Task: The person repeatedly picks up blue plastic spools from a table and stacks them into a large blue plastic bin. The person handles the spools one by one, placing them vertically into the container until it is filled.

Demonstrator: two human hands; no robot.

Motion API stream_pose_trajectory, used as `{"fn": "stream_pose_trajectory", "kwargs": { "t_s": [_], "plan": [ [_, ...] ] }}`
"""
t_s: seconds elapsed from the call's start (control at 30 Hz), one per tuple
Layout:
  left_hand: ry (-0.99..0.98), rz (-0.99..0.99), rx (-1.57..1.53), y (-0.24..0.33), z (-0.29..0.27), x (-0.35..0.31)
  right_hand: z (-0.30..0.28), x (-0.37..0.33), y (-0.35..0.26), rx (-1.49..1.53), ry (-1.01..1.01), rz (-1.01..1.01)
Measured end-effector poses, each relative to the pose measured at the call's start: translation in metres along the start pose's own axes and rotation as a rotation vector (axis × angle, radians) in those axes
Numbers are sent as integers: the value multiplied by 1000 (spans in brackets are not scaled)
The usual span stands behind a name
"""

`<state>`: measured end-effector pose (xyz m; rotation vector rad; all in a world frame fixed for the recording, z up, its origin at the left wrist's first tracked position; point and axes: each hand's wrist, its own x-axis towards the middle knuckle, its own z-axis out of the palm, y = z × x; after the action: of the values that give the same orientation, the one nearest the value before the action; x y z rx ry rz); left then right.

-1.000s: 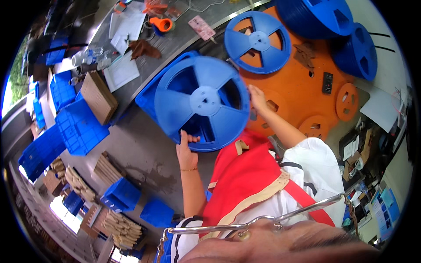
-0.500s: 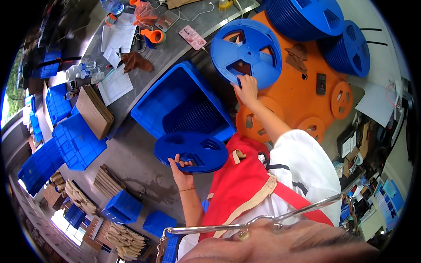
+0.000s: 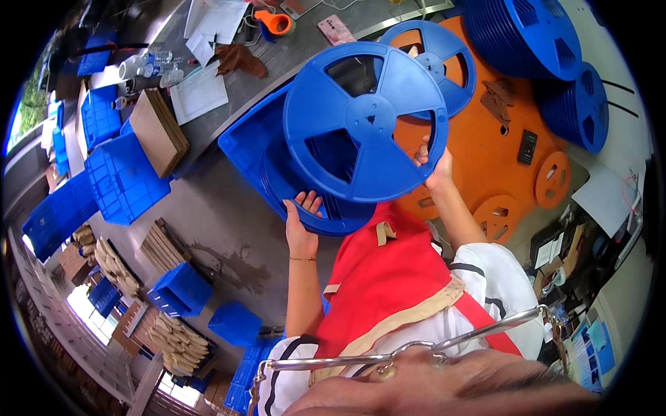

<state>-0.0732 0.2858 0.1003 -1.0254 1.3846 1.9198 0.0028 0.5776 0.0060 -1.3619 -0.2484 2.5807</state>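
Note:
My right hand [image 3: 437, 170] grips the rim of a large blue plastic reel [image 3: 378, 114] with several cut-out windows. This reel is tilted and raised in front of me. My left hand [image 3: 301, 225], fingers curled, supports the edge of a darker blue reel [image 3: 350, 216] just below it; how many reels rest there is partly hidden. Behind both is a blue bin [image 3: 239, 139], mostly covered by the raised reel. Another blue reel [image 3: 447, 45] lies on the orange worktop [image 3: 479, 156], partly overlapped by the raised one.
Tall stacks of blue reels [image 3: 520, 35] stand at the far right of the worktop, beside brown cloth [image 3: 498, 102] and a dark control panel [image 3: 527, 147]. A grey table [image 3: 298, 55] holds papers, a brown glove and a pink phone [image 3: 336, 31]. Blue crates [image 3: 121, 177] stand left.
My right hand has come back from the orange worktop toward me, bringing a blue reel over the bin. My left hand has moved up with its reel, which now sits beneath the raised one.

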Motion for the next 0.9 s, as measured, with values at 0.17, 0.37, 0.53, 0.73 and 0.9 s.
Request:
{"fn": "stream_pose_trajectory", "kwargs": {
  "t_s": [0.17,0.37,0.53,0.73,0.9],
  "plan": [
    [-63,108,-87,-2,5,-2,-1,1,25,-137,-86,235],
    [36,71,-159,-6,-30,6,-38,103,50,-1216,-86,-470],
    [109,84,-197,-20,-63,-15,-27,157,19,-1975,225,-738],
    [214,128,-219,-23,-98,-29,-28,140,3,-2363,241,-696],
    [302,66,-255,-37,-121,-31,20,61,2,-1603,-90,-1368]
  ]
}}
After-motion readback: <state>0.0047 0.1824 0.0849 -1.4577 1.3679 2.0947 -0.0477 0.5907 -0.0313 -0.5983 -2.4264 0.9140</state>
